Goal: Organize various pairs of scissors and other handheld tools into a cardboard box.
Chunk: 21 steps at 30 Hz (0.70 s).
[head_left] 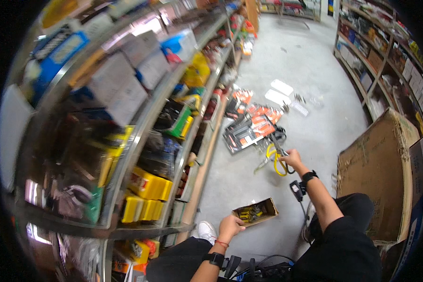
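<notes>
My right hand [292, 160] is closed around a pair of scissors with large yellow loop handles [270, 151]; a dark loop beside my fingers is too blurred to tell apart. It is held over the floor, in front of a pile of packaged tools [249, 131] on orange and black cards. Lower down, my left hand [230, 227] grips the near left edge of a small open cardboard box [267, 217]. Inside that box lie several yellow-and-dark items [250, 214], whose kind I cannot make out.
A metal shelf rack [141, 141] full of boxes and packages runs along the left. On the right stand a large cardboard carton [376, 174] and another stocked rack [376, 56]. White cards [278, 97] and small loose parts lie on the grey floor beyond the pile.
</notes>
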### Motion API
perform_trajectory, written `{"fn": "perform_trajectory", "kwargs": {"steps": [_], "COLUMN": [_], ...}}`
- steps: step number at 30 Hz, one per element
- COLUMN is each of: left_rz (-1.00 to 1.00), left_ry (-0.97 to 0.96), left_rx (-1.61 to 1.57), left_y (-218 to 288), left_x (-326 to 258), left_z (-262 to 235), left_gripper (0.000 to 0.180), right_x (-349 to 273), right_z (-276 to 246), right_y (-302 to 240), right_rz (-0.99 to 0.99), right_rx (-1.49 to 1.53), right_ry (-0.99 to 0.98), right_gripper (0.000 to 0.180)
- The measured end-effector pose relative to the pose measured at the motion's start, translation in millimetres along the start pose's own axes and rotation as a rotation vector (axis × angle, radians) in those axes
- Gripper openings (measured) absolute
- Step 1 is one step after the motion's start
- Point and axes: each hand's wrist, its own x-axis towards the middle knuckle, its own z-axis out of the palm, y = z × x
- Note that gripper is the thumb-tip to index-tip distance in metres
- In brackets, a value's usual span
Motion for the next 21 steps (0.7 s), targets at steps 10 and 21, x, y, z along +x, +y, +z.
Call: {"fn": "perform_trajectory", "kwargs": {"steps": [10,21], "left_rz": [0.436,0.522], "left_ry": [0.317,0.225], "left_rx": [-0.768,-1.540], "left_y": [108.2,150.6], "left_x": [-34.1,-69.7], "left_z": [-85.0,-67.4], "left_gripper": [0.056,0.033], "right_x": [-185.8,-300.7], "right_z": [-146.6,-123.5], "right_y": [-146.8,-125.9], "right_rz": [-0.439,-0.225], "right_rx": [0.519,0.713], "right_ry": [-0.491,-0.774], "right_gripper": [0.016,0.019]}}
